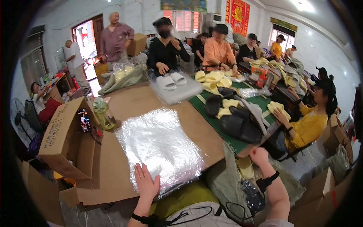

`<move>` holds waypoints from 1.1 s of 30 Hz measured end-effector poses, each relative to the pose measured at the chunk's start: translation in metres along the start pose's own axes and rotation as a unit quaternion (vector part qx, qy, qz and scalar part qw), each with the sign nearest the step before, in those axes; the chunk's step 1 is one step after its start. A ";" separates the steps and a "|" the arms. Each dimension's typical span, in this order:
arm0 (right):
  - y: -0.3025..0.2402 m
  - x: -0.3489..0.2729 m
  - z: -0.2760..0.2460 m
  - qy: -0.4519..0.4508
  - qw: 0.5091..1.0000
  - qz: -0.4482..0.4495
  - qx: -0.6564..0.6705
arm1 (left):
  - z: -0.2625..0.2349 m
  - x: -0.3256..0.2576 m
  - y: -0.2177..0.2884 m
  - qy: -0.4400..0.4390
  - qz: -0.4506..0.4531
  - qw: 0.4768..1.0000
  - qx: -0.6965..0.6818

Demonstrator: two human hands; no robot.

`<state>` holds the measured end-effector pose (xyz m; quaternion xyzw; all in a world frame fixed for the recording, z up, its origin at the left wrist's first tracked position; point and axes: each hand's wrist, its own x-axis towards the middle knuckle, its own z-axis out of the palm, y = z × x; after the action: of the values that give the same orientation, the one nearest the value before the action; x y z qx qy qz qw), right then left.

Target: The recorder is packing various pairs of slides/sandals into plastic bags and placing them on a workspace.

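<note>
My left hand (146,181) lies flat, fingers stretched, on the near edge of a stack of clear plastic bags (160,142). These shiny bags rest on the brown cardboard table cover. To the right, my right hand (259,156) is curled closed beside the table's corner. Whatever it may hold is hidden by the fingers. Just beyond that hand lie black slide sandals (241,125), with grey and yellow slides piled around them on the green tabletop (196,101).
At the left stands an open cardboard box (72,143) with a lit phone (84,120) in it, beside a clear jar (104,114). White slides (171,80) sit on stacked plastic bags across the table. A co-worker in yellow (308,121) handles a yellow slide at the right.
</note>
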<state>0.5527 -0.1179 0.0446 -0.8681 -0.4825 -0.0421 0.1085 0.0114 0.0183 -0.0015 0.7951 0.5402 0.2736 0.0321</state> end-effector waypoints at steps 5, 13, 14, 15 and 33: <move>-0.015 0.100 -0.017 0.170 0.984 0.034 0.045 | 0.005 -0.001 0.002 -0.009 -0.020 1.000 -0.004; -0.070 0.163 0.012 0.035 0.987 0.153 0.034 | 0.007 -0.014 0.002 0.004 -0.033 0.999 0.012; -0.067 0.162 0.023 0.083 0.990 0.114 0.030 | 0.004 -0.011 0.005 0.001 -0.027 1.000 0.003; -0.069 0.162 0.028 0.099 0.990 0.084 0.056 | 0.006 -0.010 0.003 -0.006 -0.021 0.999 0.028; -0.332 0.021 0.018 -0.027 0.914 -0.316 0.253 | 0.004 -0.009 0.003 -0.016 -0.035 0.999 0.030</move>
<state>0.2825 0.0734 0.0801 -0.6144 -0.7293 0.0725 0.2922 0.0137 0.0103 -0.0074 0.7807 0.5748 0.2437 0.0262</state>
